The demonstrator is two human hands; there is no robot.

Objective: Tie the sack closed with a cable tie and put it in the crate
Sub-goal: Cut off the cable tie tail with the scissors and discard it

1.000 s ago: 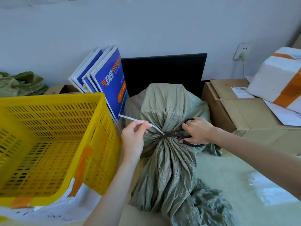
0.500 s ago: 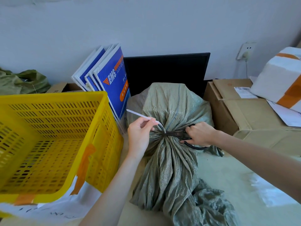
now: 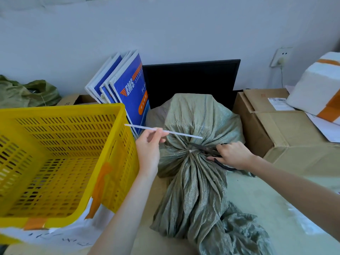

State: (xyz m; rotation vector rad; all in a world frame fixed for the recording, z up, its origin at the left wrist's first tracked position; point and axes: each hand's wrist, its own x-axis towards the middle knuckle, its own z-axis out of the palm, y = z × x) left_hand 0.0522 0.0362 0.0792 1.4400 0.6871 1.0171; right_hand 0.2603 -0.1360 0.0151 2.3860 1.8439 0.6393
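Observation:
A grey-green woven sack (image 3: 195, 124) lies in the middle, its neck cinched by a white cable tie (image 3: 191, 151). My left hand (image 3: 149, 148) pinches a loose white strip of cable tie tail (image 3: 176, 133), which floats free above the neck. My right hand (image 3: 233, 155) grips dark scissors (image 3: 204, 148), their blades lying at the tied neck. The yellow slatted crate (image 3: 60, 159) stands to the left of the sack with nothing visible inside.
Blue and white envelopes (image 3: 127, 92) lean against the wall behind the crate, beside a black monitor (image 3: 191, 80). Cardboard boxes (image 3: 287, 129) and a white foam box (image 3: 318, 89) crowd the right. Another green sack (image 3: 25, 92) lies far left.
The tie's long tail has come free of the sack neck; my left hand has lifted it up and away. My right hand stays at the neck with the scissors.

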